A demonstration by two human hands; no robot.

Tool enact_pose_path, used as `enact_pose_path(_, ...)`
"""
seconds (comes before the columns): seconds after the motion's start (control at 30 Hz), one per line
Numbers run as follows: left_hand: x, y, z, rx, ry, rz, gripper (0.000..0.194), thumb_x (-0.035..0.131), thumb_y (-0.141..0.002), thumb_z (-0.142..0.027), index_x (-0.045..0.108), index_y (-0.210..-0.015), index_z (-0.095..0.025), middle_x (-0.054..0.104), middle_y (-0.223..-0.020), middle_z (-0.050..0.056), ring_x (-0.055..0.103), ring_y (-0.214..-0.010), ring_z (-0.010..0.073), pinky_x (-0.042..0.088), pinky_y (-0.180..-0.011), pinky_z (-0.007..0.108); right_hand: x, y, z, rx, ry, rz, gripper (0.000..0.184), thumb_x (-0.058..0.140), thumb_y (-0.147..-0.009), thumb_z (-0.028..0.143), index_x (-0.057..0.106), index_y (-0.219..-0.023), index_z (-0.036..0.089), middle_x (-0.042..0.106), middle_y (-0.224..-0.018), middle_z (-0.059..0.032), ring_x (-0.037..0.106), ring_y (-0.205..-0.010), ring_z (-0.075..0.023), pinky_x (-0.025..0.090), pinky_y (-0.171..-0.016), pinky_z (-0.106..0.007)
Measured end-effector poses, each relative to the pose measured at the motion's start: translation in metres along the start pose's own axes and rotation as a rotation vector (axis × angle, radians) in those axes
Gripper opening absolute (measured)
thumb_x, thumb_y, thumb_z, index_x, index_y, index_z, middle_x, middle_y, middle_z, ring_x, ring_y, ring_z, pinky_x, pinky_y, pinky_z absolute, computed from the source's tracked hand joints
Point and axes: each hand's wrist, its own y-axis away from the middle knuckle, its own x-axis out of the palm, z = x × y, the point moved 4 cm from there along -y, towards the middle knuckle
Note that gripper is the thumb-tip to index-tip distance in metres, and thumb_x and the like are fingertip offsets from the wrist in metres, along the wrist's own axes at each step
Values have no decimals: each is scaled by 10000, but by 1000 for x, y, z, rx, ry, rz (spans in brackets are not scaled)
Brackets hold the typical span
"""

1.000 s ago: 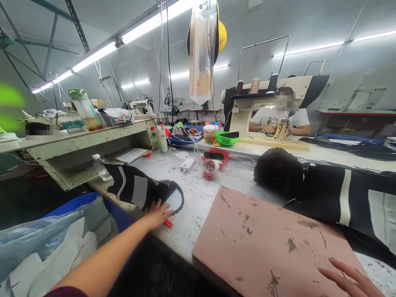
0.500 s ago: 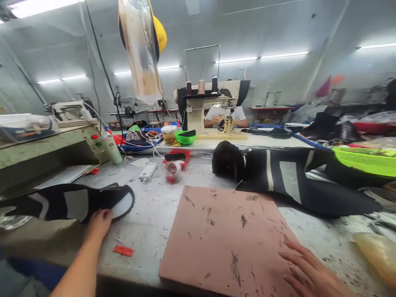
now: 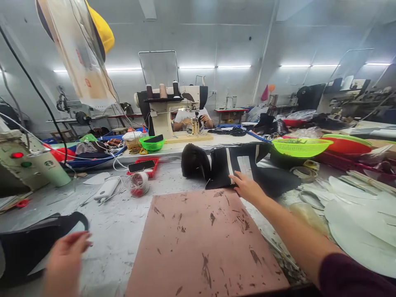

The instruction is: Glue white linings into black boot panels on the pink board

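My right hand (image 3: 249, 187) reaches past the far right corner of the pinkish-brown board (image 3: 192, 243). Its fingers are stretched out, and the tips touch the stack of black fabric pieces (image 3: 221, 163) with pale strips on them. Beside that stack stands a rolled black bundle (image 3: 194, 161). On the left, my left hand (image 3: 66, 255) is somewhat blurred, with loosely bent fingers and nothing visible in them. It is in front of the black curved pieces (image 3: 27, 247) with a pale inset; contact there cannot be made out.
A white power bank (image 3: 107, 189), a roll of clear tape (image 3: 138, 183) and a phone (image 3: 141, 166) in a red tray lie beyond the board. A sewing machine (image 3: 161, 115) stands behind, with a person seated there. Pale cut sheets (image 3: 361, 231) and a yellow-green basket (image 3: 301, 147) are at right.
The view has turned right. My right hand has gone from the board's right side forward to the black fabric stack. My left hand has lifted away from the black curved pieces.
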Motion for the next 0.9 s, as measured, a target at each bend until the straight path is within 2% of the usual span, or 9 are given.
enact_pose_path(0.13, 25, 61, -90, 446, 19, 212, 242, 451, -845, -425, 618, -842, -251, 695, -856, -6, 669, -727, 170, 560, -582, 231, 11, -36, -17, -15, -35, 55, 616, 593, -657, 3, 544, -1222, 242, 454, -1341, -103, 462, -1191, -293, 435, -933, -404)
enact_pose_path(0.23, 25, 96, -126, 692, -27, 272, 215, 425, -872, -344, 616, -890, -244, 689, -907, 19, 668, -774, 150, 556, -656, 199, 6, -44, -34, -24, -89, 83, 573, 597, -661, 43, 576, -1181, 282, 587, -1206, -40, 586, -1042, -223, 483, -855, -311)
enact_pose_path(0.37, 18, 106, -142, 681, -13, 308, 233, 380, -895, -310, 596, -857, -234, 687, -854, 24, 666, -750, 133, 549, -648, 175, -28, -45, -56, 83, -107, -45, 457, 431, -769, 79, 580, -1181, 210, 657, -1076, -55, 626, -943, -210, 492, -794, -311)
enact_pose_path(0.47, 11, 103, -151, 646, 16, 269, 234, 375, -899, -316, 592, -863, -237, 684, -847, 22, 664, -744, 139, 553, -644, 189, -73, -35, -53, 221, -57, -423, 481, 330, -802, 64, 528, -1236, 123, 606, -1155, -142, 597, -1005, -271, 472, -797, -374)
enact_pose_path(0.53, 11, 104, -160, 631, 30, 272, 203, 405, -889, -315, 593, -893, -238, 679, -881, 28, 661, -768, 147, 555, -661, 202, -98, -22, -26, 180, -8, -623, 452, 360, -806, 74, 558, -1208, 134, 607, -1156, -139, 600, -1000, -281, 474, -772, -361)
enact_pose_path(0.6, 14, 107, -171, 610, 55, 279, 176, 447, -872, -302, 588, -951, -233, 663, -961, 47, 649, -839, 165, 553, -702, 224, -108, -6, 22, 44, 28, -634, 427, 373, -827, 93, 569, -1199, 164, 608, -1161, -115, 611, -981, -268, 483, -740, -336)
enact_pose_path(0.7, 28, 114, -182, 522, 97, 242, 298, 462, -866, -304, 507, -1151, -230, 538, -1223, 99, 556, -1070, 223, 516, -848, 332, -95, 32, 109, -142, -28, -432, 449, 369, -844, 120, 489, -1274, 157, 584, -1203, -102, 636, -903, -227, 506, -665, -297)
enact_pose_path(0.8, 52, 120, -173, 362, 80, 320, 485, 402, -891, -345, 289, -1352, -243, 293, -1426, 125, 366, -1262, 271, 424, -961, 464, -68, 80, 177, -527, -150, -147, 561, 564, -789, 318, 446, -1291, 97, 537, -1255, -142, 590, -1014, -248, 523, -725, -289)
enact_pose_path(0.9, 76, 121, -150, 231, -48, 625, 478, 395, -889, -377, 310, -1353, -301, 282, -1440, 86, 308, -1295, 282, 394, -973, 506, -53, 110, 171, -569, -117, -36, 455, 588, -802, 289, 525, -1219, 118, 589, -1191, -126, 558, -1069, -261, 466, -888, -352)
